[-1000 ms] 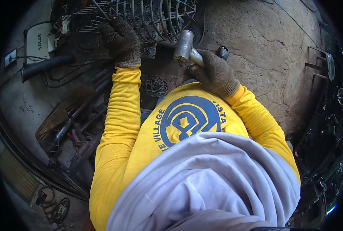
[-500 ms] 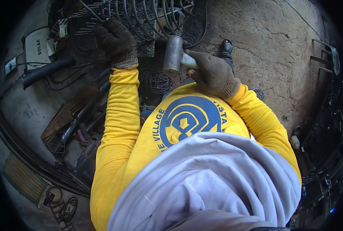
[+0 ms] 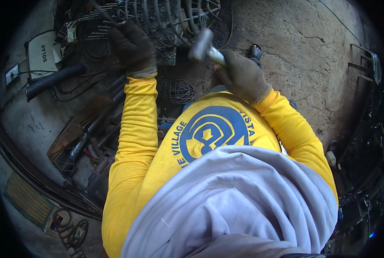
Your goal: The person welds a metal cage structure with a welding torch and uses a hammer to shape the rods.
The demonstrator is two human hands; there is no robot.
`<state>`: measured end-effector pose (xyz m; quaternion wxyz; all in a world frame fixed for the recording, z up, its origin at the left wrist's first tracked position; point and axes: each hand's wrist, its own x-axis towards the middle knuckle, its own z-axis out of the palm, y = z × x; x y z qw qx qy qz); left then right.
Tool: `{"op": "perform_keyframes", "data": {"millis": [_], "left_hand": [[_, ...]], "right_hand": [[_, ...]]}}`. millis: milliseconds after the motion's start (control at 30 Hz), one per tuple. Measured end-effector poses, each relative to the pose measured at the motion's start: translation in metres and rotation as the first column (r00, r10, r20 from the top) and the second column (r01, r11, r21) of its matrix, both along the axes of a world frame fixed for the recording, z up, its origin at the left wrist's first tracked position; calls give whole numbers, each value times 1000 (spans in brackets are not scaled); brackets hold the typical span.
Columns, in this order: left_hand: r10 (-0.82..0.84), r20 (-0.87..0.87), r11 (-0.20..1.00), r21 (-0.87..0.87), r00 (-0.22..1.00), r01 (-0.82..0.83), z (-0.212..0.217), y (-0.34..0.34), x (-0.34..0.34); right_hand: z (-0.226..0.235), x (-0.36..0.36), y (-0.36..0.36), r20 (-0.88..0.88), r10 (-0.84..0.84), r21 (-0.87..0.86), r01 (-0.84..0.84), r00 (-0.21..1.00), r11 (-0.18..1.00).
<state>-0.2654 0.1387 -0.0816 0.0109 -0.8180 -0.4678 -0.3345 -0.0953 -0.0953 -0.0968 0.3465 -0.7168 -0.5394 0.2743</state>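
My right hand (image 3: 245,76), in a brown knit glove, is wrapped round the pale handle of a hammer (image 3: 201,44). The hammer's thick grey cylindrical head is smeared by motion and stands just in front of a frame of curved metal bars (image 3: 168,19). My left hand (image 3: 133,48), gloved alike, is closed at the left side of that frame. A thin metal rod (image 3: 100,12) runs from its fingers toward the upper left. The glove hides the gripped part of the rod, and its far end is outside the picture.
A dark tube (image 3: 56,81) and a white panel (image 3: 41,56) lie at the left, among cables and scrap metal. Below the bars sits a round wire cage (image 3: 178,91). A sandalled foot (image 3: 255,52) shows on the cracked concrete floor (image 3: 301,56). Dark metal parts line the right edge.
The hammer in my right hand has risen slightly and tilted, its head now blurred. My left hand has shifted a little to the right, still on the rod.
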Motion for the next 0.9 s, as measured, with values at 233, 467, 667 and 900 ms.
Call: {"op": "perform_keyframes", "data": {"millis": [233,467,667,900], "left_hand": [[65,-84,992,110,994,-56,-18,12,-9],[77,-271,910,412,960,43,-16,11,-10],[14,-140,978,207,990,15,-8,4,-4],[-54,289,999,19,956,51,2,0,10]], "right_hand": [[30,-8,-8,-93,57,129,-45,994,991],[36,-8,-1,-77,76,204,-59,994,977],[5,3,-1,-66,0,58,4,998,998],[39,3,-6,-73,94,208,-77,993,975]]}}
